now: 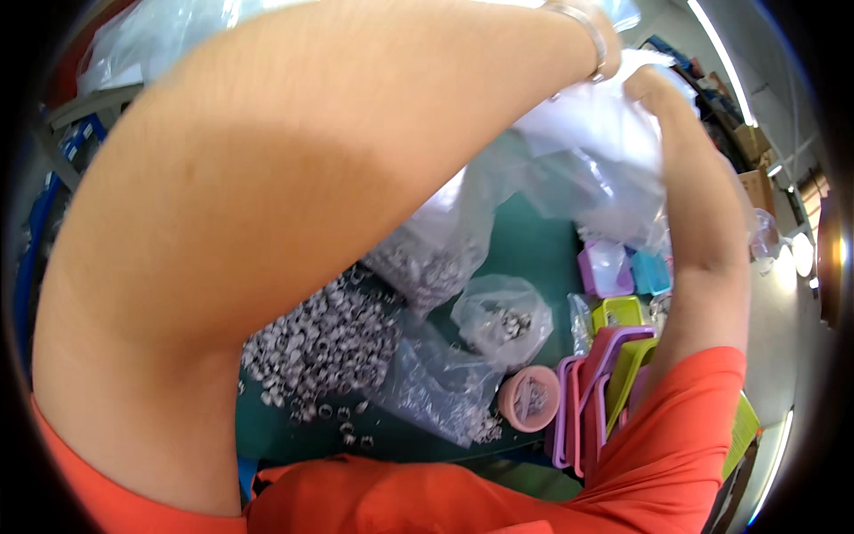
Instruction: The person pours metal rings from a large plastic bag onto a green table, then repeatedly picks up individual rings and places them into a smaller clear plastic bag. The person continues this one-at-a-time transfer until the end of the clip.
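Handling the bag (592,182) at the tabletop's (536,240) far right seems the step in hand, the right hand (651,86) and left hand (611,52) both at its film, though I cannot tell whether either grips, and the next move calls for a steady hold.

Large clear plastic bag (592,182), thin and glossy, held up above the far part of the table (540,252), toward the right edge. Crumpled into loose folds, whitish and more opaque near the top, see-through lower down, streaked with bright reflected light. Hangs slack and uneven, drooping low on the right. Hard to tell whether touching the table, open at the top, or filled.
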The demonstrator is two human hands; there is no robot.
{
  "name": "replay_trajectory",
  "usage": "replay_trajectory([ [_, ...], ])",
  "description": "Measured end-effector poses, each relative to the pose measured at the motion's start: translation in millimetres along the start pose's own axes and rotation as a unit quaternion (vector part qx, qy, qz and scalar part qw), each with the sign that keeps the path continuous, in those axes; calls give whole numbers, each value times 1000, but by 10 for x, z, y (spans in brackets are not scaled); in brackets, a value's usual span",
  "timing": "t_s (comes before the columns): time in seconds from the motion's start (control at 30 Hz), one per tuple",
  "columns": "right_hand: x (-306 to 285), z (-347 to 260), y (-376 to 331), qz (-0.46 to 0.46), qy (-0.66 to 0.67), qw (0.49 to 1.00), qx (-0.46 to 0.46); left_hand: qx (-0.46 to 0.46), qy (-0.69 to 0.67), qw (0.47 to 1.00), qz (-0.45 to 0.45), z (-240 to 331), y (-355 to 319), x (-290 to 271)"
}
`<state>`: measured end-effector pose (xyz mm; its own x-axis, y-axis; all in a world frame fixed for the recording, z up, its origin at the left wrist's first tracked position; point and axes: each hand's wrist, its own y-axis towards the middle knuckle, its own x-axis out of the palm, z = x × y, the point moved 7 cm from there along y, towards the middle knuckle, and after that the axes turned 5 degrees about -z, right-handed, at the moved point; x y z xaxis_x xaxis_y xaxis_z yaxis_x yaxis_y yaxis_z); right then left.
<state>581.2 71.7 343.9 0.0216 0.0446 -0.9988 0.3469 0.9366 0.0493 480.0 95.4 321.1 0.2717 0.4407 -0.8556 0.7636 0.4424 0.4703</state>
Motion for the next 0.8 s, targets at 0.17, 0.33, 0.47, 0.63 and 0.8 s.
replay_trajectory([
  [0.17,-3,631,173,72,-99,991,-56,-46,51,995,-71,515,383,-162],
  [0.33,-145,309,-127,205,-190,960,30,39,-32,999,4,309,221,-315],
  [0.47,-246,427,-100,188,-261,940,112,105,85,989,68,457,257,-224],
  [0.63,-386,786,334,188,-217,949,129,5,-93,995,34,199,138,-267],
  [0.8,-470,2015,1048,213,-72,970,97,-47,-279,959,-5,233,-77,-369],
])
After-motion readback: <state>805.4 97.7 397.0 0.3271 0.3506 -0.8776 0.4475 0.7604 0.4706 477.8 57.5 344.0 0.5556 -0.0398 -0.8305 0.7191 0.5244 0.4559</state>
